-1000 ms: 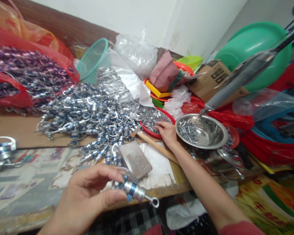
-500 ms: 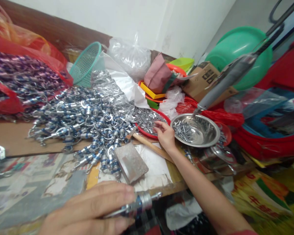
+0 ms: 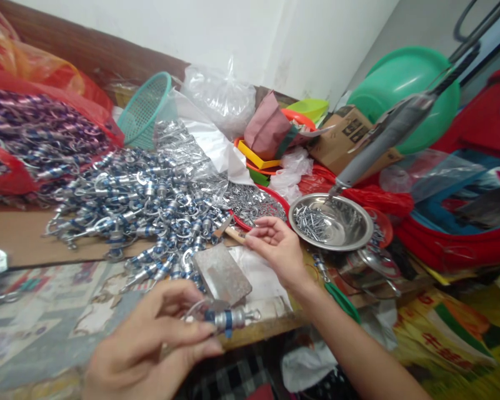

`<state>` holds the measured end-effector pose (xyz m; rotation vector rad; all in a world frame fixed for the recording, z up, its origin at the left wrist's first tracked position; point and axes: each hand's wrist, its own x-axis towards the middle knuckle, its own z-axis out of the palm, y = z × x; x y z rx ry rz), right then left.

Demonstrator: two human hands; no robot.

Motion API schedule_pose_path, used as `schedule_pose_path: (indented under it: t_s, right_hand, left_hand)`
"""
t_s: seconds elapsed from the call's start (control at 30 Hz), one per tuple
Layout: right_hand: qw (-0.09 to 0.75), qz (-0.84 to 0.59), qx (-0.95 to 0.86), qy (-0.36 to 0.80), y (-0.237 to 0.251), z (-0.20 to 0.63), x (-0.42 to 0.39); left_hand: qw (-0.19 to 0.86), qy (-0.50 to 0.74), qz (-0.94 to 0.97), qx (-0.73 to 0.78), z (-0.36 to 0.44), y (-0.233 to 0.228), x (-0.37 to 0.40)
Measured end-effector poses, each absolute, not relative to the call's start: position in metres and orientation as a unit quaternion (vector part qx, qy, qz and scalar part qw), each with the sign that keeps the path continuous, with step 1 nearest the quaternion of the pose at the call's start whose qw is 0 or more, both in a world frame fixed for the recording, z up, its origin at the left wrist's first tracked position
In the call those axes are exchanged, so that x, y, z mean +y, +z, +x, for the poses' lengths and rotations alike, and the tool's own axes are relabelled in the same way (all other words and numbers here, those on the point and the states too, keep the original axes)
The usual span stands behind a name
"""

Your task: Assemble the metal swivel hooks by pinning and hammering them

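Observation:
In the head view, my left hand [image 3: 150, 344] pinches a silver metal fitting with blue bands [image 3: 227, 318] between thumb and fingers. The fitting lies roughly level, its small ringed end pointing right. My right hand [image 3: 279, 247] is closed in a pinch above the wooden hammer handle [image 3: 234, 235]; whatever sits at its fingertips is too small to make out. Just behind that hand is a red tray [image 3: 286, 204] of small flat metal pieces [image 3: 254, 201]. Between the hands a grey metal block [image 3: 223, 275] rests on the bench.
A heap of similar blue-banded fittings [image 3: 145, 194] covers the bench on the left. A steel bowl [image 3: 358, 236] holding metal pins stands to the right, under a grey tool handle [image 3: 383, 139]. A green-handled tool [image 3: 341, 301] lies by the front edge.
My right hand has come back from the red tray toward me, over the hammer. My left hand has risen slightly with the fitting, which now shows more fully.

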<state>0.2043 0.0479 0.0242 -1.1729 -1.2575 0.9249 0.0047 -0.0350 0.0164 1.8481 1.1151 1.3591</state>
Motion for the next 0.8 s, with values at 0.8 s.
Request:
schedule_pose_path:
  t_s: [0.8]
  right_hand:
    - [0.454, -0.336, -0.813, 0.139, 0.021, 0.193, -0.023]
  left_hand:
    - [0.517, 0.466, 0.523, 0.491, 0.01, 0.016, -0.019]
